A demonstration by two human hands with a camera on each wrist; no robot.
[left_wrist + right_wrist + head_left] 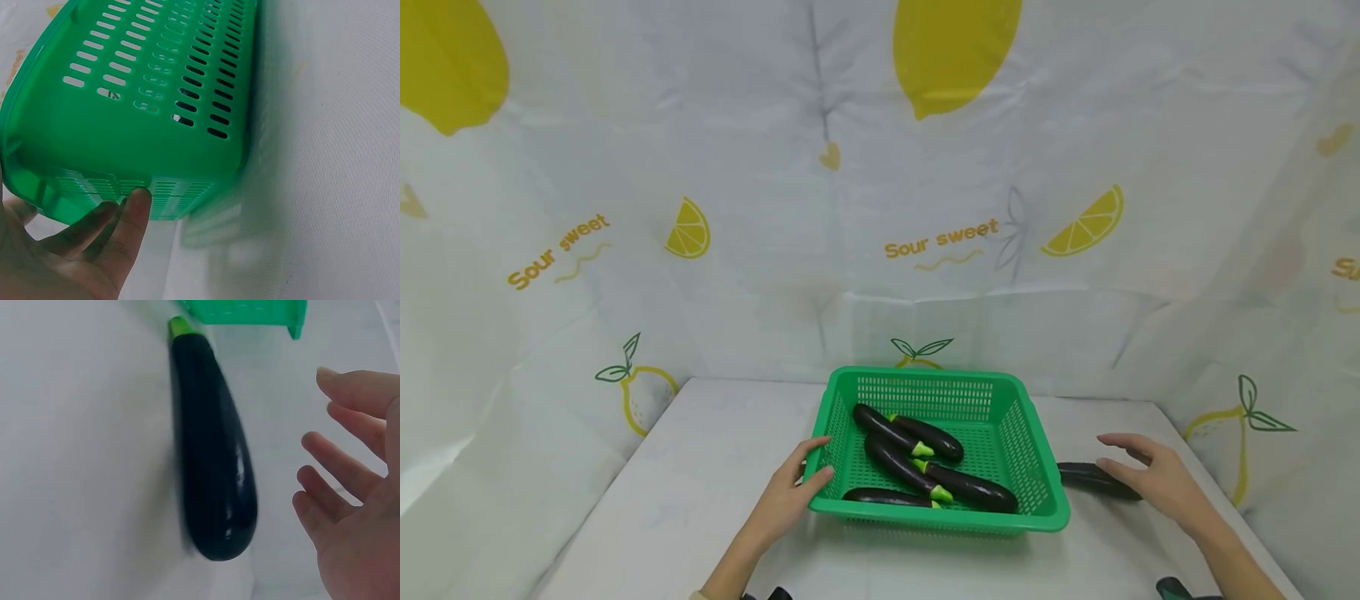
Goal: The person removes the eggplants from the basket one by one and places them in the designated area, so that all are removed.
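A green plastic basket (925,518) stands on the white table, with several dark purple eggplants (972,486) lying in it. My left hand (788,493) grips its left rim, the thumb over the edge. In the left wrist view, the fingers (128,234) reach under the rim along the basket's slotted outer wall (94,134). To the right of the basket, another eggplant (212,447) lies on the table, its green stem end toward the basket. My right hand (1157,483) is over this eggplant's near end in the head view, fingers apart and relaxed, holding nothing.
A white cloth (760,283) printed with lemons and lettering hangs behind the table and along its sides. The white tabletop (647,517) runs out to both sides of the basket. Dark objects (1172,587) show at the bottom edge of the head view.
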